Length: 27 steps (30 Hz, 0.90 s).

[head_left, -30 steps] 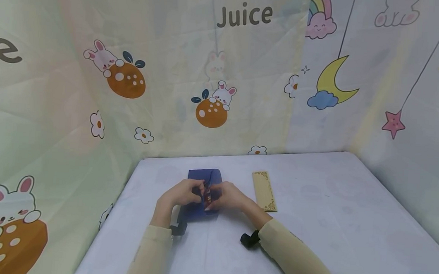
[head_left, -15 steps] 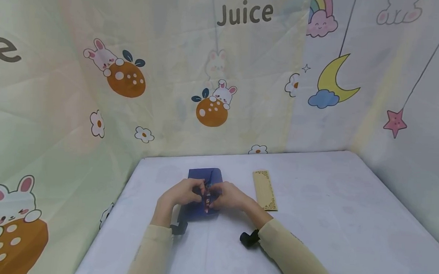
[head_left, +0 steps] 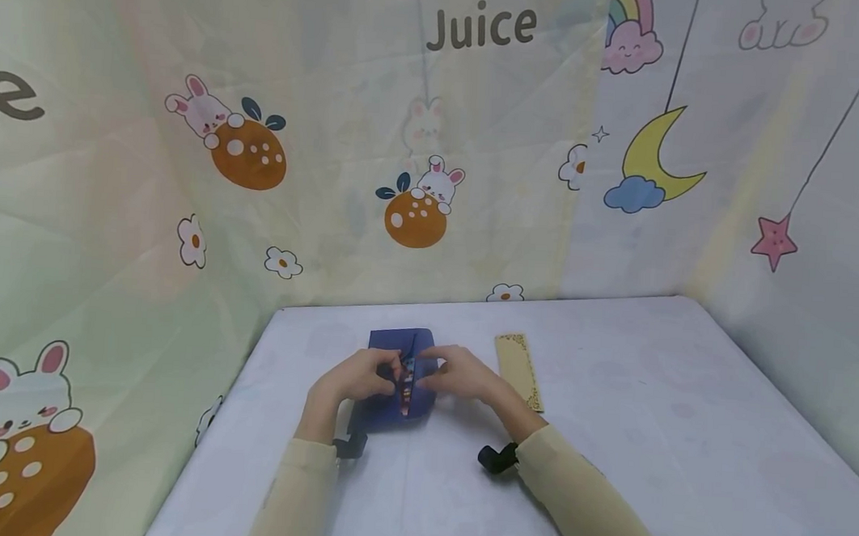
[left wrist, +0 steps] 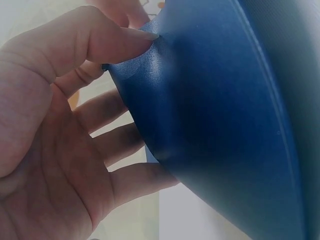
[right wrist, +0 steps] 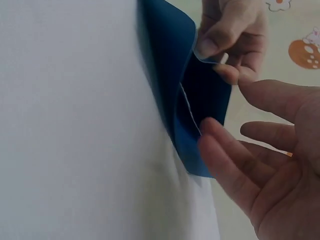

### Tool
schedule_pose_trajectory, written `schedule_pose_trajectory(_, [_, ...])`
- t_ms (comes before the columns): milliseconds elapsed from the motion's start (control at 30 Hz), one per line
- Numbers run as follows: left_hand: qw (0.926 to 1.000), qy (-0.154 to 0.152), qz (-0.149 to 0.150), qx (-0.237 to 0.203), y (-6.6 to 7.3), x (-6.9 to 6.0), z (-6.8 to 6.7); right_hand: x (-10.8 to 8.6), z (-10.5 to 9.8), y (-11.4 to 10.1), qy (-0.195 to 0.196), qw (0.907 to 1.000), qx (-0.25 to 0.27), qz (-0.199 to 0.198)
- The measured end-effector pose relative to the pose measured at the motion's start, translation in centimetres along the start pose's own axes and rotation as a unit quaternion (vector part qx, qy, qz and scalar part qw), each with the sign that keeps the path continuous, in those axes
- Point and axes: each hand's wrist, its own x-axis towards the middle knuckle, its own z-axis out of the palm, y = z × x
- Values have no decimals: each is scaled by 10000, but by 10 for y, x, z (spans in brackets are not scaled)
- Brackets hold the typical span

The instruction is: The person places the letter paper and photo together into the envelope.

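Note:
A dark blue envelope lies on the table in the head view, its mouth parted towards the right. My left hand pinches the edge of that mouth between thumb and fingers; the left wrist view shows the thumb on the blue paper. Within the opening a narrow red and light-blue patterned strip is visible; how far it goes in is hidden. My right hand is over the right side of the envelope, thumb and fingers apart. In the right wrist view its fingertips are at the opening and grip nothing.
A pale gold card with ornate corners lies to the right, partly behind the right forearm. The white-covered table extends further right. A printed cloth hangs behind and at the sides.
The right hand has drawn back a little to the right and its fingers have come off the patterned strip, which now shows more. The left hand keeps its pinch in place.

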Motion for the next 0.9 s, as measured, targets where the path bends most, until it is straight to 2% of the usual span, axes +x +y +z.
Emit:
schedule_pose_trajectory(467, [10000,28,-40,65,3,-1,0,-11,-26,7,784,9921,-819,541])
schedule_pose_trajectory(633, [9999,73,-1,89,4,-2,0,-14,-35,13,1078,9875,-874,750])
schedule_pose_trajectory(900, [10000,61,-48,7,3,-2,0,-20,-49,19,1173,9849,-777,1007])
